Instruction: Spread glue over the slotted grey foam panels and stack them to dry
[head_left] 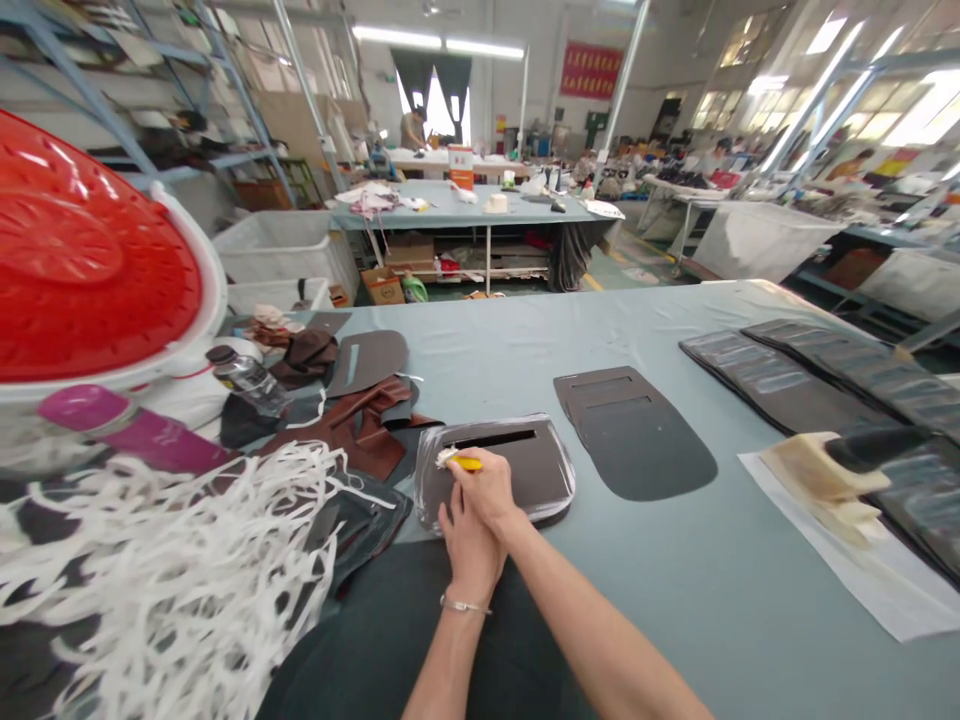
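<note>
A dark brown leather-like panel [525,470] with rounded corners and a long slot lies on the table in front of me. Whitish smears, like glue, run along its edges. My right hand [487,485] grips a small yellow-handled brush [469,463], whose pale, clotted tip is at the panel's left part, near the slot's end. Below and partly behind it, my left hand [474,548] rests with fingers stretched out on the panel's near edge; some fingers are hidden by the right hand. Right of this panel lies a flat dark piece [645,445] with two slots.
White strips [195,580] heap up at left, beside brown scraps [360,430], a purple flask [142,430] and a clear bottle [251,380]. A red fan-like disc [82,250] stands above them. At right are stacked dark panels [780,380] and a beige container [817,480] on white paper.
</note>
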